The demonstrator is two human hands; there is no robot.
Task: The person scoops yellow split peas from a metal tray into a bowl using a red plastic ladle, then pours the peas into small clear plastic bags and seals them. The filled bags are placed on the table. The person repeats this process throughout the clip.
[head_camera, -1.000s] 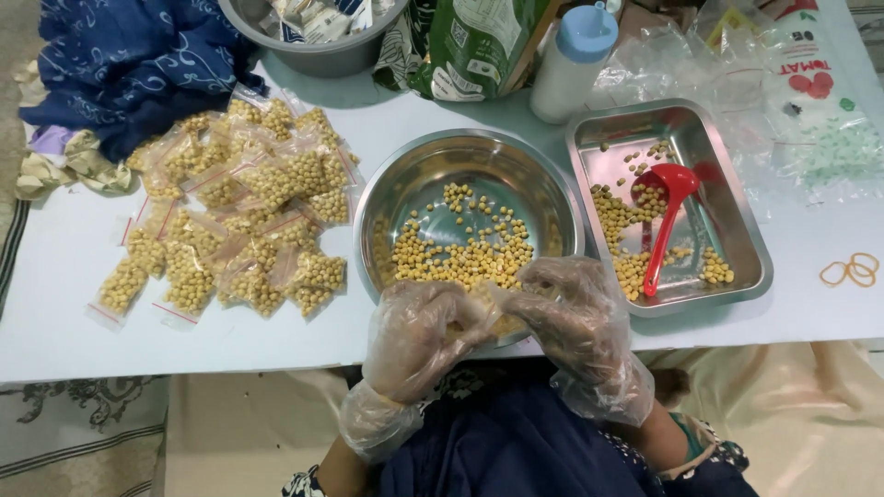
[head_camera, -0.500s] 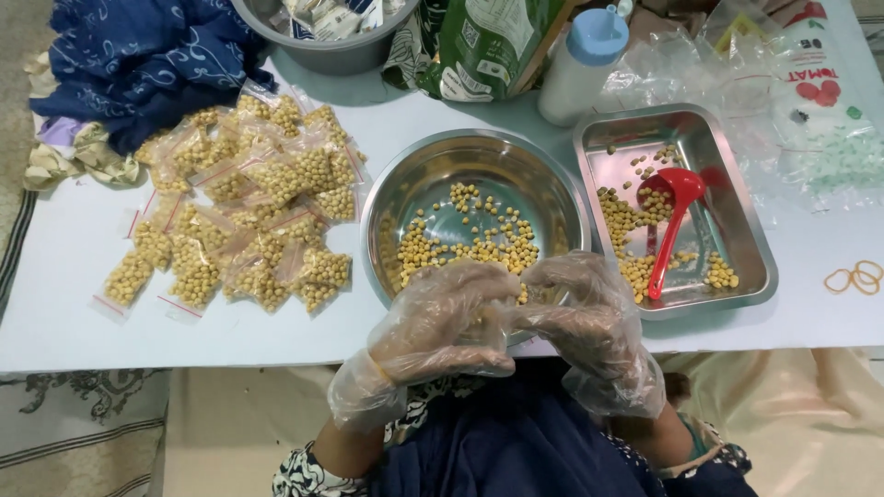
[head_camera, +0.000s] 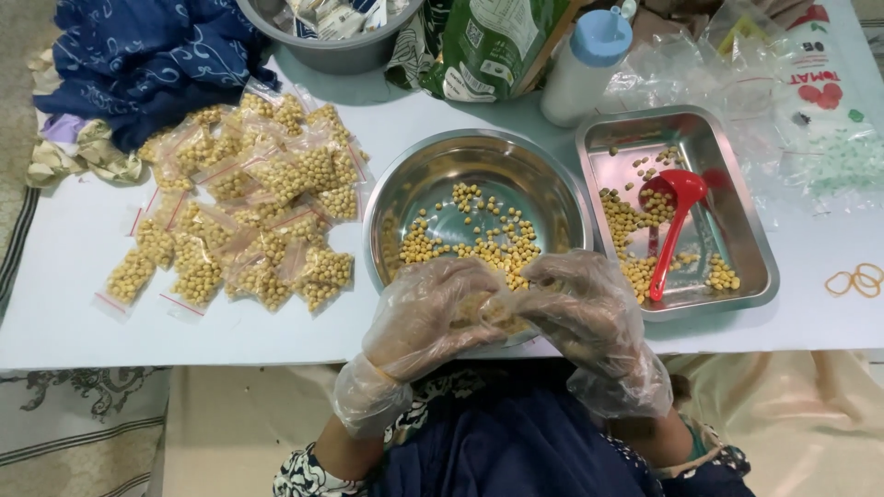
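Both my hands wear loose clear plastic gloves. My left hand (head_camera: 428, 313) and my right hand (head_camera: 585, 308) meet over the near rim of a round steel bowl (head_camera: 405, 198) and pinch a small clear bag of yellow beans (head_camera: 493, 311) between them. The bag is mostly hidden by my fingers. Loose yellow beans (head_camera: 479, 230) lie in the bowl just beyond my hands. To the left, a pile of several filled small bags (head_camera: 244, 207) lies on the white table (head_camera: 64, 267).
A rectangular steel tray (head_camera: 737, 193) at right holds beans and a red scoop (head_camera: 672, 216). Behind stand a white bottle with a blue cap (head_camera: 585, 64), a green bag (head_camera: 483, 41), a grey bowl (head_camera: 327, 51), clear plastic bags (head_camera: 727, 83), blue cloth (head_camera: 147, 55). Rubber bands (head_camera: 854, 279) lie at far right.
My hands have drawn closer together over the bowl's near rim, fingers working the small bag. The view has shifted slightly; nothing else on the table has moved.
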